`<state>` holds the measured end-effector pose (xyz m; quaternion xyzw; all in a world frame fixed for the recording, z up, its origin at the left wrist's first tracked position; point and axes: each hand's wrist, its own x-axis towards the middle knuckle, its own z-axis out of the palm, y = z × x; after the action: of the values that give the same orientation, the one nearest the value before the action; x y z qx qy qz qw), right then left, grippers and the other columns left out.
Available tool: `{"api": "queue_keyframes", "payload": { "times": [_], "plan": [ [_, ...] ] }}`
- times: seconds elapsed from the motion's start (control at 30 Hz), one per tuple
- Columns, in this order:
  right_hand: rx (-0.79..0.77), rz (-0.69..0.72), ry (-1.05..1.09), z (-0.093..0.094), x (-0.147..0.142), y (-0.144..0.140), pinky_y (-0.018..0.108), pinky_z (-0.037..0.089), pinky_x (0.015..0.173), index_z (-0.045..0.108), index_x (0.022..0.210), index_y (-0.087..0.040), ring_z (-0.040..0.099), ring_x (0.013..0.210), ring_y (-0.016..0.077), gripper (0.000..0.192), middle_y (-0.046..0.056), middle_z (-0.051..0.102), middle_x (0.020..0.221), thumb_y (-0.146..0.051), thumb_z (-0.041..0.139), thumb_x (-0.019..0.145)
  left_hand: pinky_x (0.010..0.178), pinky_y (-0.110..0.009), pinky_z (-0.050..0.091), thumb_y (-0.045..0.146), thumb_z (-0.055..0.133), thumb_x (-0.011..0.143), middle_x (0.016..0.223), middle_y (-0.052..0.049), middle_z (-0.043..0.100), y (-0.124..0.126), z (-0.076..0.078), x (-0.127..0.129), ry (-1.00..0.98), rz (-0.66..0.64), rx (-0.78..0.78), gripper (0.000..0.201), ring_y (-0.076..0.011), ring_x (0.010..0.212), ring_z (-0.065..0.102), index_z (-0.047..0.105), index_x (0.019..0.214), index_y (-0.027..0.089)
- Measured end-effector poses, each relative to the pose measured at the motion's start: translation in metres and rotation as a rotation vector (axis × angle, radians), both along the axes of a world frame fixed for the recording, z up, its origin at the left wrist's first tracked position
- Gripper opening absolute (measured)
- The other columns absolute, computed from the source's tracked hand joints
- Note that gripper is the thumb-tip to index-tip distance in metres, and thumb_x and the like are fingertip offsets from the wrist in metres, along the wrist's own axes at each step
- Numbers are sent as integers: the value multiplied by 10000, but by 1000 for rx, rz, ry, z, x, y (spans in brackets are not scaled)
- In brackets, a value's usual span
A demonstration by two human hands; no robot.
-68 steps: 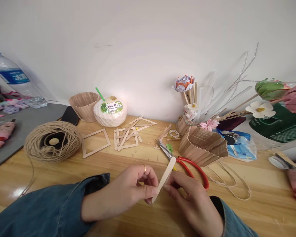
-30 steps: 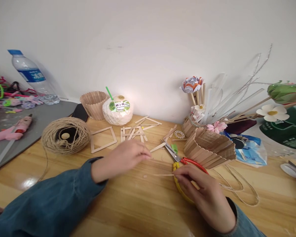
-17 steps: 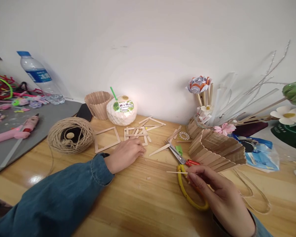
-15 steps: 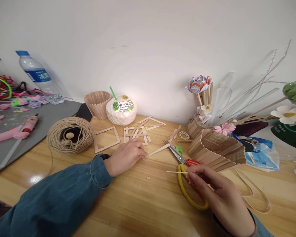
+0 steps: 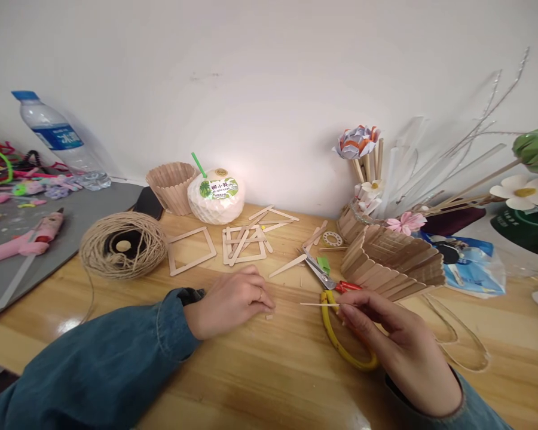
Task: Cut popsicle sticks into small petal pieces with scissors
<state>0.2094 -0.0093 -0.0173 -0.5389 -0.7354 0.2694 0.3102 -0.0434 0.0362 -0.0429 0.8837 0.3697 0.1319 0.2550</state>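
- Wooden stick (image 5: 311, 304): seen edge-on as a thin pale line above the desk (image 5: 233, 382); free end points left, crossing in front of the yellow scissor loop.
- Right hand (image 5: 399, 346): thumb and forefinger pinched narrow on the stick's right end; remaining fingers partly hidden.
- Left hand (image 5: 233, 301): back upward, low at the desk, fingers bent and close together, ring (image 5: 260, 294) on one. Cannot tell whether the fingertips hold anything.
- Small wood scrap (image 5: 269, 317): just beside the left fingertips; contact unclear.
- Scissors (image 5: 326, 279): on the desk, blades slightly parted, tips away from the person; red and yellow handles, partly behind the right hand.
- Green scrap (image 5: 323, 264): beside the blades.
- Square stick frame (image 5: 210, 241): flat, beyond the left hand. Second frame (image 5: 246, 260) to its right, loose sticks (image 5: 240, 246) lying across it.
- Twine ball (image 5: 147, 257): left of the square frame, one strand trailing onto the desk.
- Stick basket (image 5: 385, 272): beyond the right hand; paper flower (image 5: 356, 142) standing behind it.
- Coconut (image 5: 217, 209): near the wall (image 5: 260, 89), green straw (image 5: 199, 164) in top; stick cup (image 5: 173, 194) just left.
- Pink glue gun (image 5: 29, 242): far left on a grey mat (image 5: 94, 206); water bottle (image 5: 54, 134) beyond.
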Motion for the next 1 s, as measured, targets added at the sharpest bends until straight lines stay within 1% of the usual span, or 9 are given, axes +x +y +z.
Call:
{"api": "queue_keyframes", "payload": {
  "times": [0.17, 0.3, 0.47, 0.57, 0.67, 0.73, 0.83, 0.9, 1.0],
  "plan": [
    [-1, -11, 21, 1, 0, -1, 248, 488, 564, 642, 808, -209, 605, 622, 172, 211, 14, 647, 697, -359, 506, 870, 778, -294, 403, 326, 600, 809, 860, -39, 665, -5, 8, 4, -27, 39, -73, 169, -184, 866, 525, 670, 867, 183],
    [-17, 14, 16, 1, -1, -1, 260, 482, 576, 629, 804, -209, 596, 620, 171, 214, 18, 648, 691, -348, 486, 881, 754, -327, 402, 453, 761, 588, 911, -43, 586, -8, 13, -5, 158, 82, -78, 427, -236, 922, 479, 592, 866, 177],
    [-9, 5, 33, 0, -2, -1, 256, 481, 576, 637, 827, -209, 604, 624, 169, 196, 15, 658, 704, -335, 495, 876, 754, -337, 389, 244, 552, 830, 834, -39, 595, -4, 13, -13, 192, 215, 91, 85, -215, 861, 474, 563, 783, 174],
    [31, 10, 47, -2, -3, -1, 260, 492, 597, 651, 824, -207, 623, 658, 177, 177, 20, 688, 735, -311, 513, 863, 779, -347, 390, 141, 375, 898, 823, -54, 611, -2, 16, -12, 156, 305, 210, 226, -208, 848, 488, 572, 788, 163],
    [61, 14, 41, -4, -5, 0, 273, 502, 600, 659, 816, -200, 638, 673, 191, 178, 32, 703, 746, -302, 518, 854, 799, -327, 403, 249, 508, 860, 907, -42, 606, -3, 16, -10, 124, 190, 133, 99, -200, 900, 498, 567, 867, 169],
    [59, 11, 36, -5, -4, 0, 278, 508, 599, 662, 818, -197, 645, 679, 196, 186, 39, 708, 755, -306, 515, 855, 774, -319, 414, 339, 633, 767, 913, -31, 592, -2, 14, -11, 174, 132, 79, 195, -210, 905, 501, 562, 857, 181],
    [60, -2, 38, -5, -4, 0, 278, 514, 602, 667, 826, -197, 651, 715, 205, 193, 46, 715, 781, -313, 516, 853, 776, -344, 402, 258, 501, 851, 895, -56, 583, 3, 14, -16, 242, 293, 195, 109, -225, 905, 497, 555, 805, 175],
    [49, -2, 43, -5, -3, 0, 280, 514, 606, 668, 824, -196, 649, 722, 206, 195, 46, 715, 781, -315, 516, 853, 784, -351, 393, 194, 390, 889, 893, -64, 584, 5, 17, -19, 219, 388, 235, 178, -220, 905, 498, 546, 807, 172],
    [23, -4, 57, -5, -4, 0, 284, 512, 606, 667, 826, -192, 643, 698, 200, 195, 47, 710, 783, -320, 521, 849, 728, -307, 413, 311, 531, 824, 882, -23, 587, 4, 23, -20, 170, 280, 74, 125, -190, 842, 529, 546, 852, 190]
  ]
}}
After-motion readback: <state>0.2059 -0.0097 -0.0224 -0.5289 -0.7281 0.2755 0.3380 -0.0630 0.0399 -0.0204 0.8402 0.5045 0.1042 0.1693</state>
